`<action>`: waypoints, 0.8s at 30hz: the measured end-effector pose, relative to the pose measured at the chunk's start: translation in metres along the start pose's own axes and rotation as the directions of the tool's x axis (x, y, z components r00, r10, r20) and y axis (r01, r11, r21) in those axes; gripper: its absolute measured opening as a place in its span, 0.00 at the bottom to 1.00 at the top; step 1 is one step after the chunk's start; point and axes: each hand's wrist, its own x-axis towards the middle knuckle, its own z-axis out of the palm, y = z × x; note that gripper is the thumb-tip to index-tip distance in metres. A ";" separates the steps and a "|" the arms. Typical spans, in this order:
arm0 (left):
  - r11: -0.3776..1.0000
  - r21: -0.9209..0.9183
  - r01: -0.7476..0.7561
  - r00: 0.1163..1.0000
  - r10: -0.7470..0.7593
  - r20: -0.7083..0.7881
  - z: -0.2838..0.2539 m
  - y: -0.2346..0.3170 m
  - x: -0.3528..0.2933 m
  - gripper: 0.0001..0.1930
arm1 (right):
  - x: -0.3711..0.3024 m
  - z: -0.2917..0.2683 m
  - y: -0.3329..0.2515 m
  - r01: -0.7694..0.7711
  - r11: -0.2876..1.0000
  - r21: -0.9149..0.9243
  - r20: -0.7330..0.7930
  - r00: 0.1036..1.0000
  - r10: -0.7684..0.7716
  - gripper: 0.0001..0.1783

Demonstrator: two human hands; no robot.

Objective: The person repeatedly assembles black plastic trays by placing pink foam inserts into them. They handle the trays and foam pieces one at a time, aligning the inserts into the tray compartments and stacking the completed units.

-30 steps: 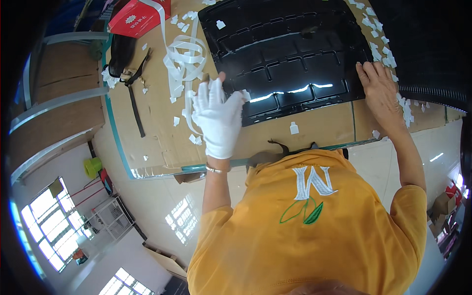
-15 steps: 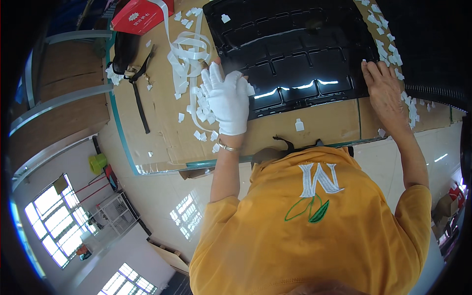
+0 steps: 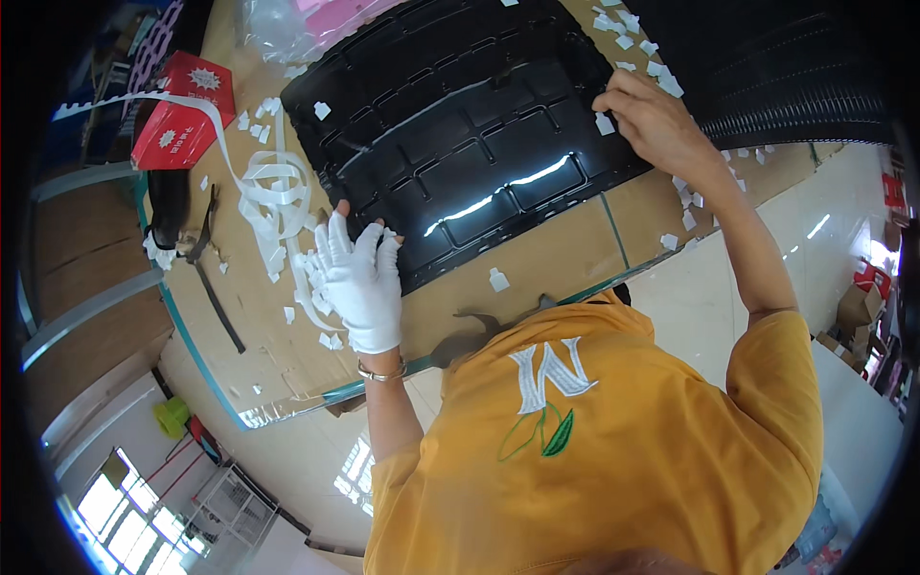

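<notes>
A glossy black plastic tray with moulded ribs lies tilted to my view on the cardboard-covered table. My left hand, in a white glove with bare fingertips, rests at its near left corner, fingers spread and stretched out. At the right edge of the tray my bare right hand has its fingers curled together. A small white paper tab shows right at those fingertips, seemingly pinched there. Another white tab lies on the tray's left part.
Loose white tape lies coiled left of the tray, among scattered paper bits. Beyond it stand a red box and a black strap. Clear plastic with pink lies at the back. More black ribbed plastic is at right.
My view has turned, so the tray appears tilted and further left. My right fingers, flat on the tray's edge before, are now curled. My left hand stays at the near left corner.
</notes>
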 end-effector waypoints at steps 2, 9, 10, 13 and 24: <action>0.998 -0.052 0.028 1.000 -0.028 -0.001 0.003 0.000 -0.002 0.11 | 0.001 0.003 -0.001 0.027 0.998 -0.065 0.002 1.000 -0.027 0.12; 0.990 -0.118 0.073 0.997 -0.070 0.025 0.002 0.001 -0.004 0.11 | 0.005 -0.011 0.003 -0.078 0.995 0.062 0.137 0.988 0.069 0.09; 0.991 -0.112 0.069 0.998 -0.067 0.020 0.002 0.001 -0.004 0.11 | 0.005 -0.016 0.002 -0.133 0.983 0.130 0.173 0.979 0.109 0.07; 0.992 -0.110 0.056 0.998 -0.055 0.011 0.004 0.001 -0.003 0.10 | -0.001 -0.008 -0.002 -0.025 0.998 -0.057 -0.058 0.998 0.022 0.06; 0.992 -0.115 0.047 0.999 -0.047 0.004 0.004 0.000 -0.003 0.09 | 0.006 -0.001 -0.003 0.029 0.993 -0.117 0.017 0.999 -0.027 0.03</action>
